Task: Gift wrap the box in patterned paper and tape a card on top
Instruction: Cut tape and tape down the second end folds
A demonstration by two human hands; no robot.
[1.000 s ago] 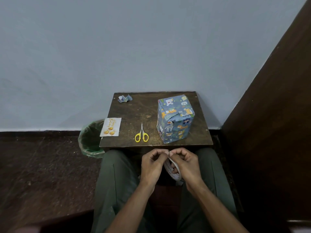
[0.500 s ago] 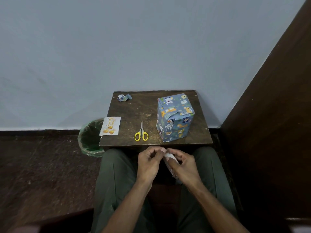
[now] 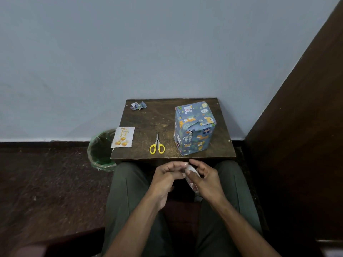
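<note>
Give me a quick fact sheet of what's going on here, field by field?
Box: wrapped box stands upright on the table's right side
Card: card lies flat at the left edge, not yet on the box
Scissors: scissors closed, near the front edge
Scrap: paper scrap at the far left corner
Hands: left hand and right hand both pinch the tape roll over the lap
Bin: green bin on the floor

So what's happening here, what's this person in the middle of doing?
A seated person is gift wrapping. The box already stands wrapped in animal-patterned paper on the small wooden table. The card lies at the table's left edge, not yet taped on, with yellow-handled scissors beside it and a paper scrap at the back. Over the lap, the right hand holds a roll of tape while the left hand picks at it, apparently working at the tape's end.
</note>
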